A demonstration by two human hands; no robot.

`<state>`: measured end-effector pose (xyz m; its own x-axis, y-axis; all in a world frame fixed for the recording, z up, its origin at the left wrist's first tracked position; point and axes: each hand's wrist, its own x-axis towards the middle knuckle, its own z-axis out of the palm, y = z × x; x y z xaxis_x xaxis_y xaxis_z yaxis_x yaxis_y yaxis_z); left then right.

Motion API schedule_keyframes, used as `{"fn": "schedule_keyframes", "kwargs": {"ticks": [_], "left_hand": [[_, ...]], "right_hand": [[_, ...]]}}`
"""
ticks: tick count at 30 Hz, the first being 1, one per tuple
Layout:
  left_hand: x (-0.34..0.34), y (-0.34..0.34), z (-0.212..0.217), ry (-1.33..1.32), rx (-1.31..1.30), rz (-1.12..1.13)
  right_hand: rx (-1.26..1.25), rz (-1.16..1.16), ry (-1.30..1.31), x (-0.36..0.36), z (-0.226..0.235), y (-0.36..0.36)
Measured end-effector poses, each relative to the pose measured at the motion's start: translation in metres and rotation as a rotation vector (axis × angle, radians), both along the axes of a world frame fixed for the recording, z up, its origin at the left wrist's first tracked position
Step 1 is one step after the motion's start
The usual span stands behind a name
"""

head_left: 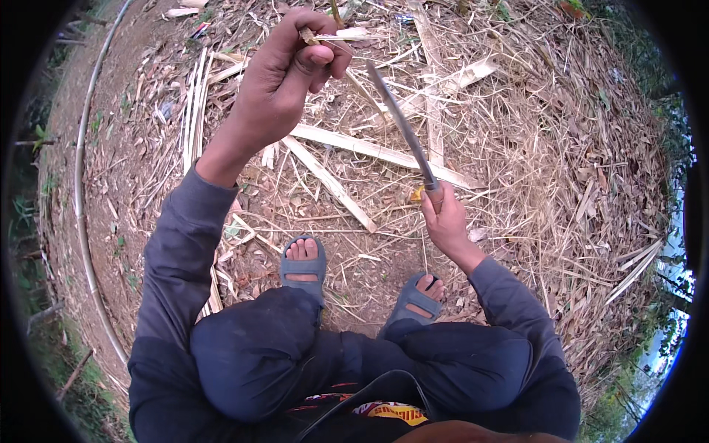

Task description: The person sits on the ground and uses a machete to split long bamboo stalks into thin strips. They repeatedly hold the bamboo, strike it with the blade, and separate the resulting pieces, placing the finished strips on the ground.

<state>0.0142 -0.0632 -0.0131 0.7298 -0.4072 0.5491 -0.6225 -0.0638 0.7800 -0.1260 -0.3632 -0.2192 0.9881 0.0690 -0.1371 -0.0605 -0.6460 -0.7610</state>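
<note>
Nearest the camera the person is sitting or crouching with dark trouser knees (258, 347) spread apart, and two grey-blue sandals (304, 267) are resting on bare brown earth between them; just beyond the right foot the right hand (445, 221) is clenching the handle of a long knife (402, 125), fist low and close to the body; the blade is rising from that fist up and to the left, its long axis slanting away from the person, its dull grey metal narrow and slightly curved, its tip ending just right of the left hand; the left hand (284, 81) is reaching farther out on a straightened arm in a dark sleeve, and its thumb and fingers are pinching a thin bamboo strip (332, 35), pale and dry, which is pointing off to the right past the knuckles; so the strip is lying above and just left of the blade tip, near it but, as far as can be seen, not touching; the left hand is the one holding the strip, while the right is well apart from it; on the ground beyond, broad split bamboo slats (369, 150) are lying crossed, flat and cream-coloured, among a thick litter of dry straw-like shavings (561, 148); along the left edge a pale curved pipe (80, 184) is running over the dirt.
</note>
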Motion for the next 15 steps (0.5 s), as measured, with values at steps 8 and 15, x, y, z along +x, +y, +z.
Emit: {"fn": "schedule_keyframes", "kwargs": {"ticks": [8,15], "left_hand": [[-0.007,0.012,0.0,-0.009,0.082,0.05],[-0.003,-0.004,-0.001,-0.047,0.069,-0.022]], "right_hand": [[0.136,-0.005,-0.043,0.013,0.08,0.013],[0.034,0.015,-0.337,-0.005,0.021,-0.001]]}}
